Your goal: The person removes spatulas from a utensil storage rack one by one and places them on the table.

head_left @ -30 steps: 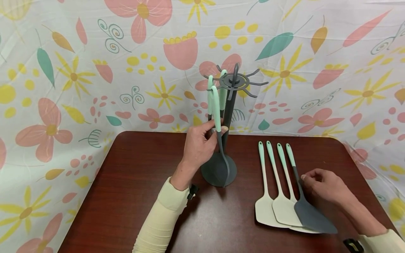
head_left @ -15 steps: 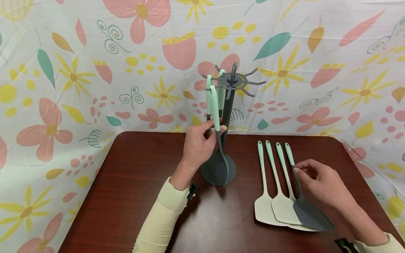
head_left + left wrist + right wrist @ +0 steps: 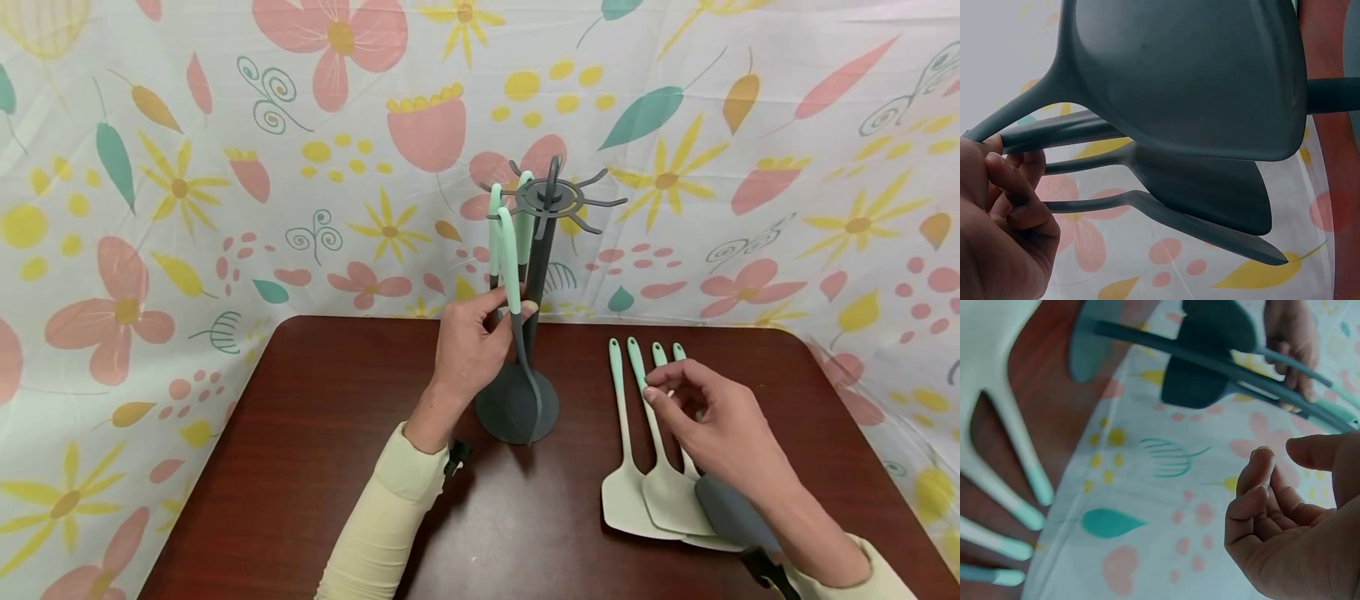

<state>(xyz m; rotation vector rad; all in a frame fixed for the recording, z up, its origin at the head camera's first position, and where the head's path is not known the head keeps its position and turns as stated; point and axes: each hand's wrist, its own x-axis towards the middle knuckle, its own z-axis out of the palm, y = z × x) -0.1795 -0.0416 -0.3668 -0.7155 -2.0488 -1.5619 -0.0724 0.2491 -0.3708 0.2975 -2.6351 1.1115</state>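
Note:
My left hand [image 3: 468, 346] grips the dark post [image 3: 542, 267] of a utensil rack partway up, its fingers reaching in behind a hanging turner [image 3: 509, 258]. This turner has a mint handle and a dark blade, seen large in the left wrist view. Two more dark utensils [image 3: 1204, 194] hang behind it. My right hand [image 3: 723, 425] hovers over the flat turners on the right, fingers loosely curled and thumb apart, with nothing between them in the right wrist view. Beneath it lie cream turners [image 3: 626, 504] with mint handles and one dark turner [image 3: 738, 510], partly hidden by the forearm.
Several bare hooks [image 3: 606, 200] stick out on the right side of the rack's top ring. Its round dark base [image 3: 498, 408] stands on the brown table [image 3: 337, 467]. A flower-print cloth [image 3: 300, 167] hangs right behind the table's far edge.
My right hand has moved left and away from me, from beside the dark turner to over the handles of the flat turners. The left hand keeps its grip on the post.

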